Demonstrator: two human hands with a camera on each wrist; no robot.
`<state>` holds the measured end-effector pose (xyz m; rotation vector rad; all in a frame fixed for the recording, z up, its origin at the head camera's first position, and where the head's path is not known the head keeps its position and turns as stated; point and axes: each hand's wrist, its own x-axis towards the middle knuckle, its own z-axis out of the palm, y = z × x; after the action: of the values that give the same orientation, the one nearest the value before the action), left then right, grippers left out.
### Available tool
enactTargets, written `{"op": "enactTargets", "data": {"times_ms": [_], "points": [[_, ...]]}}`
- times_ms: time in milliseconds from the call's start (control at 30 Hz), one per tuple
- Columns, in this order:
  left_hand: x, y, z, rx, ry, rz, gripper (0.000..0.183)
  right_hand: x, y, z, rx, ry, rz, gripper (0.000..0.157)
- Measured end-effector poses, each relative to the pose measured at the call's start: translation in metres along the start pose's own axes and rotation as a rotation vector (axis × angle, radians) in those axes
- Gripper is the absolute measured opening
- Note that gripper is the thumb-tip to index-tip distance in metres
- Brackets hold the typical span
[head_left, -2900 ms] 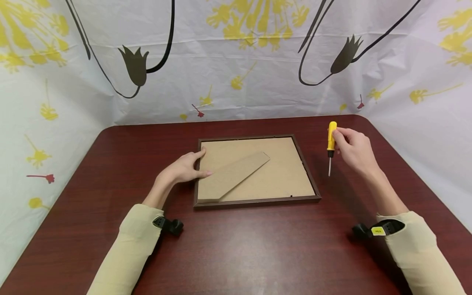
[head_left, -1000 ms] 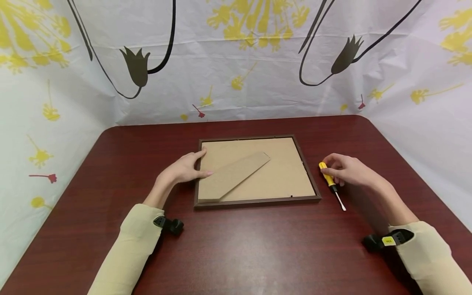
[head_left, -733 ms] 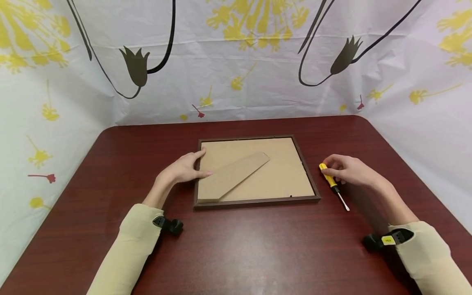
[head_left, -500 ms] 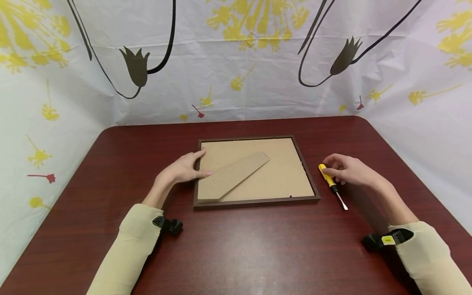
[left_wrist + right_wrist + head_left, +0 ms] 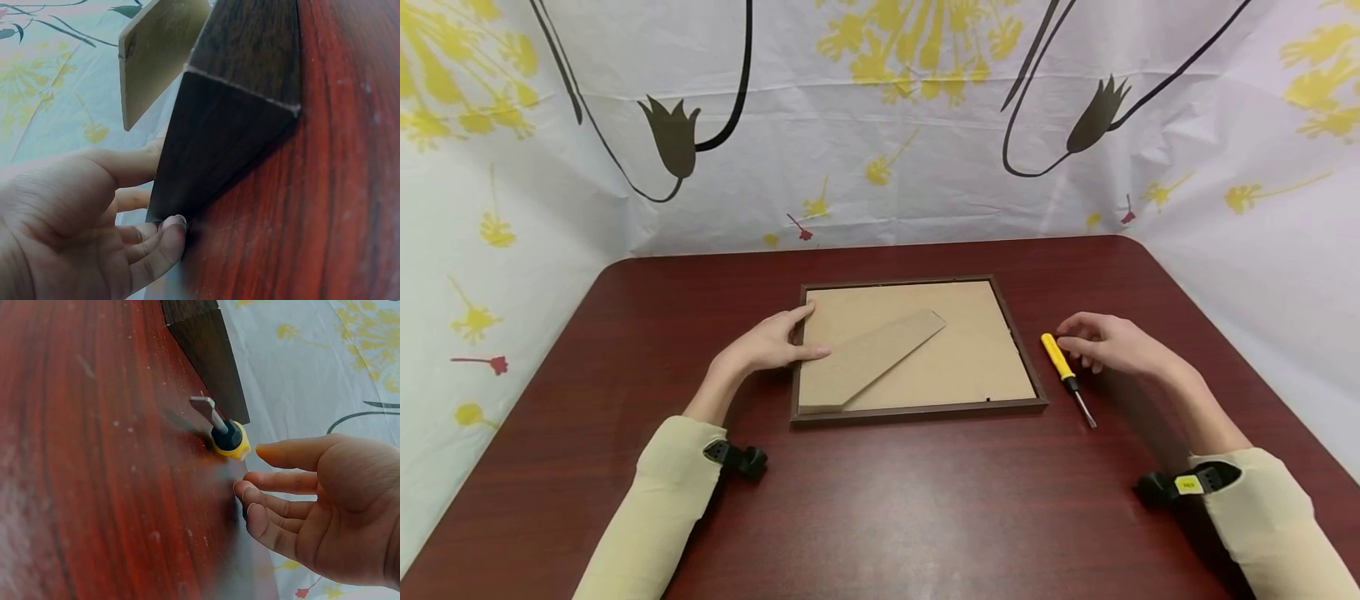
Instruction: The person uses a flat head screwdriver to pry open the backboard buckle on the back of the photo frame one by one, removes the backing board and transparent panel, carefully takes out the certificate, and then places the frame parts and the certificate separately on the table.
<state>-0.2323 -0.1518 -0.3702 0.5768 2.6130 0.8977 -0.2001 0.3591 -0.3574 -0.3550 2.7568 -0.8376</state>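
Note:
A picture frame [image 5: 925,410] lies face down, its tan backing board [image 5: 970,358] upward, with an angled stand flap [image 5: 880,358] across it. My left hand [image 5: 767,342] holds the frame's left edge, thumb over the backing. In the left wrist view the other fingers of that hand [image 5: 81,219] touch the dark side of the frame [image 5: 219,144]. To the right of the frame a yellow-handled flathead screwdriver [image 5: 1057,357] lies on the table. My right hand [image 5: 1112,342] is beside its handle, fingers loosely bent; in the right wrist view a small gap separates the fingers from the screwdriver [image 5: 231,440].
The dark red wooden table [image 5: 880,500] runs back to a white sheet [image 5: 940,183] with flower prints, which also hangs on both sides. Small dark tabs sit along the frame's inner edge. Each wrist wears a black strap with a camera.
My right hand has lowered the screwdriver from upright in the air to the table and let go of it. My left hand has stayed on the frame.

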Motion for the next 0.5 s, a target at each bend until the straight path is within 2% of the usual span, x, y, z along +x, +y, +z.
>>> {"op": "enactTargets", "data": {"times_ms": [167, 333, 500], "points": [[-0.0002, -0.0027, -0.0013, -0.072, -0.009, 0.003, 0.088, 0.0003, -0.0007, -0.0020, 0.005, 0.012, -0.004, 0.033], [-0.0012, -0.0046, -0.0045, -0.153, -0.013, -0.041, 0.090, 0.0020, -0.0016, -0.0044, 0.005, 0.036, -0.003, 0.033], [-0.0028, -0.0056, -0.0070, -0.172, 0.001, -0.073, 0.091, 0.0040, -0.0053, -0.0051, 0.022, 0.055, -0.043, 0.031]]}}
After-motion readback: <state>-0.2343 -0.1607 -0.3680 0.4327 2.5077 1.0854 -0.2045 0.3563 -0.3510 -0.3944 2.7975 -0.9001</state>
